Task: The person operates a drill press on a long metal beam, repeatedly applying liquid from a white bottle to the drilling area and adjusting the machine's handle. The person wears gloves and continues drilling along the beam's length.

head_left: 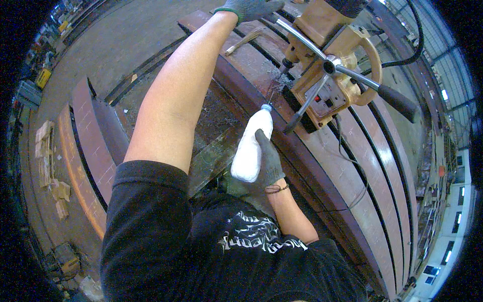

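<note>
Wood scraps (46,166): far left, on the floor, n/a to the job imo.
Rusty curved beam (80,176): next over, well apart from the drilling setup.
Brush (244,41): lying on the steel nr the top, no hand on it atm.
Left hand (250,9): grey glove, up at the top edge nr the end of a chrome lever (302,39). Partly cut off, so can't tell if it's grasping that or just beside it.
White bottle (253,143): roughly mid-pic, tilted, neck up, thin spout (272,96) aimed at the chips (285,80) by the cutter (286,66). Can't tell if fluid's coming out tbh.
Right hand (270,161): gloved too, grasping the bottle from its right side, thumb across the front.
Drill (327,95): tan, sat on the curved steel (327,156) w/ cutter pointing down.
Black-grip lever (397,103): sticks out to the right, no hand on it.
Step in hand: prob wetting the cut w/ coolant or lube, going by where the spout points.
Next move: imo calls for a gentle squeeze, spout nr the cut but clear of the cutter, + steady feed on the lever if the left's got it.
</note>
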Available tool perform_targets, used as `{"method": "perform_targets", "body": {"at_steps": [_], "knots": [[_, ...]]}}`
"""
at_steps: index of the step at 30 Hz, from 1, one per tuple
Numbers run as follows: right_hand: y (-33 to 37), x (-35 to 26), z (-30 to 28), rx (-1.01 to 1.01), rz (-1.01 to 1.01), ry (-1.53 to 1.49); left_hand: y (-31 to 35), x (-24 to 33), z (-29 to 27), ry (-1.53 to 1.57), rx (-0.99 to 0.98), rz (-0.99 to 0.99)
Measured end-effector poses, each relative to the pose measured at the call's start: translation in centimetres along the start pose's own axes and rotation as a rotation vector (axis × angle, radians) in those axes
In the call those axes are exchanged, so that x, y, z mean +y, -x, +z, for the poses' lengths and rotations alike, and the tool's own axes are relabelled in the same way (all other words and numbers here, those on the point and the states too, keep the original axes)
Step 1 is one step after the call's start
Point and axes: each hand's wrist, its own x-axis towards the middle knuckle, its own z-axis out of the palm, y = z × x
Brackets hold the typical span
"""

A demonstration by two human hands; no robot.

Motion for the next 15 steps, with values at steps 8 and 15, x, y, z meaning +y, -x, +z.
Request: {"method": "perform_targets", "body": {"at_steps": [8, 15], "knots": [[-0.41, 0.55, -0.73, 0.002, 0.067, -0.016, 0.02, -0.42, 0.5, 0.054, 0.004, -0.032], [-0.06, 0.37, -0.43, 0.01, 0.052, -0.021, -0.12, -0.37, 0.54, 0.009, -0.027, -0.039]]}}
